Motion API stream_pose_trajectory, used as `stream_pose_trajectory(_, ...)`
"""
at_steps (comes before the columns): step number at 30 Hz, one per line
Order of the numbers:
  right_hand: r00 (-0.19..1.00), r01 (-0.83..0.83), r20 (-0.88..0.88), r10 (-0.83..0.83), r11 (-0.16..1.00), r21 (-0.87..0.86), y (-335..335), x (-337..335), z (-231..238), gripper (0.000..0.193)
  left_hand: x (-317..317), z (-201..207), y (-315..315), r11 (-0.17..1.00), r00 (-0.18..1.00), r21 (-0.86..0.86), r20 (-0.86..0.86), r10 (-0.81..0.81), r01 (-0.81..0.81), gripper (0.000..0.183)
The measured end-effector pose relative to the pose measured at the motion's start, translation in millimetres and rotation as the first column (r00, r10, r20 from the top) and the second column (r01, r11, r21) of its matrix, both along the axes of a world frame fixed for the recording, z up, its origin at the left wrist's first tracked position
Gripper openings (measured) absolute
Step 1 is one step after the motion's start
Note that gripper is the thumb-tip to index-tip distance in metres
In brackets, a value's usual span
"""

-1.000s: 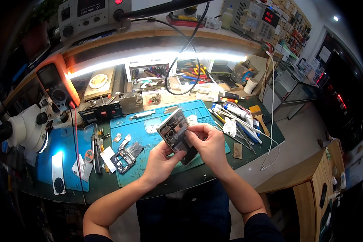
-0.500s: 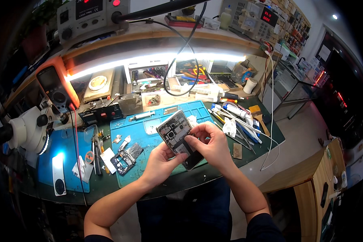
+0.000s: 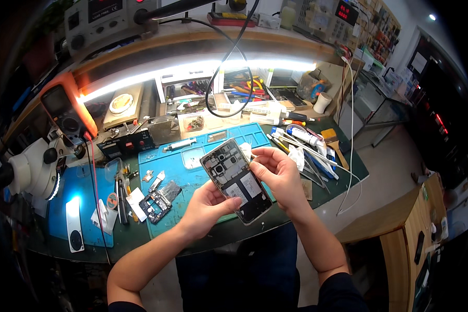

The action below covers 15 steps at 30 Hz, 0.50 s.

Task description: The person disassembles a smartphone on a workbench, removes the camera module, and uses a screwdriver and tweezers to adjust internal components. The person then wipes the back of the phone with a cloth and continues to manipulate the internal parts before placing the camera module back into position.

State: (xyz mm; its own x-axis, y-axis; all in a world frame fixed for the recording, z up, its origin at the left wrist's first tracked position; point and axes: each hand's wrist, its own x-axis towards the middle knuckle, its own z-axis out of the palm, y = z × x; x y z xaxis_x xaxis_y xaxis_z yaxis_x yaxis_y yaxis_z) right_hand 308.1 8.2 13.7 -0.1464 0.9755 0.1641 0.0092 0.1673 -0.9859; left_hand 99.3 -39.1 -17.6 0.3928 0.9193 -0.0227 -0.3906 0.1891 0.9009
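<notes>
An opened smartphone (image 3: 236,183) is tilted above the blue work mat (image 3: 192,182), its back cover off. Camera lenses and boards show at its upper end, a battery with white labels (image 3: 248,186) lower down. My left hand (image 3: 203,209) grips the phone along its lower left side, thumb resting over the edge. At the upper right edge my right hand (image 3: 280,176) is closed in a pinch. Something small and pale seems to sit at its fingertips, too small to name. A black phone inner frame (image 3: 155,207) lies on the mat beside my left hand.
Left are a white microscope (image 3: 31,169), an orange multimeter (image 3: 67,112) and a white phone back panel (image 3: 75,229). Right lie tweezers (image 3: 314,171), glue tubes (image 3: 304,136) and a brush (image 3: 334,145). A black cable (image 3: 207,99) loops down over the bench; a white cable (image 3: 351,119) hangs right.
My right hand has drawn off the phone's middle toward its upper right edge, uncovering the battery. The left hand keeps its hold. The whole view has shifted slightly.
</notes>
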Motion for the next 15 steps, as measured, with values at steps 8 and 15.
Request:
stream_pose_trajectory(8,0.959,0.150,0.237,-0.155,0.988,0.038,4.2,51.8,-13.4,0.036,-23.0,1.8,15.8,0.989,0.970,-0.117,-0.217,-0.111,0.087,0.052)
stream_pose_trajectory(15,0.812,0.374,0.375,-0.447,0.892,0.254,9.6,131.0,-11.7,0.025,-46.9,27.1,24.0,0.975,0.827,-0.037,-0.523,-0.205,0.218,0.042)
